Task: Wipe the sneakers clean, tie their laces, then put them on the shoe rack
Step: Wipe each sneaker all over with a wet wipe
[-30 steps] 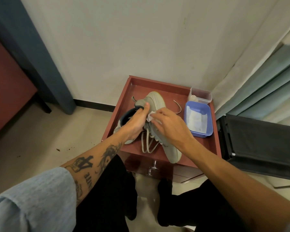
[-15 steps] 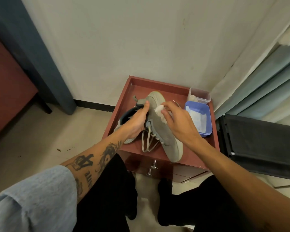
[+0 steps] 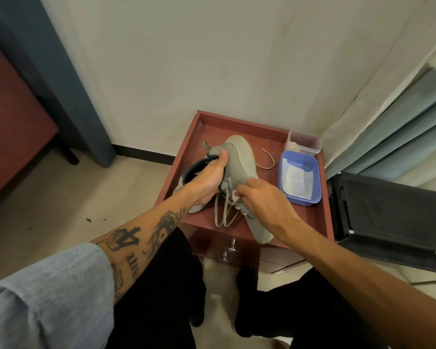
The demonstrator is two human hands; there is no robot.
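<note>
View down at a low reddish wooden cabinet (image 3: 310,222) with a raised rim, set against a pale wall. At far left stand a reddish piece of furniture and a blue-grey panel, with a few dark crumbs (image 3: 96,219) on the floor nearby. The left hand (image 3: 208,181), on a tattooed forearm, grips a pale grey-green sneaker (image 3: 239,157) by its edge, fingers curled round it and thumb pressed on top, tilting it up off the cabinet top. Under that hand lies a second sneaker (image 3: 194,210), mostly hidden. The held sneaker's laces (image 3: 222,215) hang loose and untied toward the near edge. To the right, the right hand (image 3: 264,200) pinches a small white wipe (image 3: 235,196) in narrow, bunched fingertips, pressed against the sneaker's side just beside the laces. The shoe lies between the two hands, touching both. A loose lace end (image 3: 267,161) curls on the cabinet top. Further right sit a blue tub (image 3: 305,202) holding white wipes and, beyond it, a clear container (image 3: 303,144). At far right stands a black fabric-shelved frame (image 3: 388,210), probably the shoe rack. The task looks to be in its first stage: one shoe is being wiped, no lace is tied, and neither sneaker is on the rack
</note>
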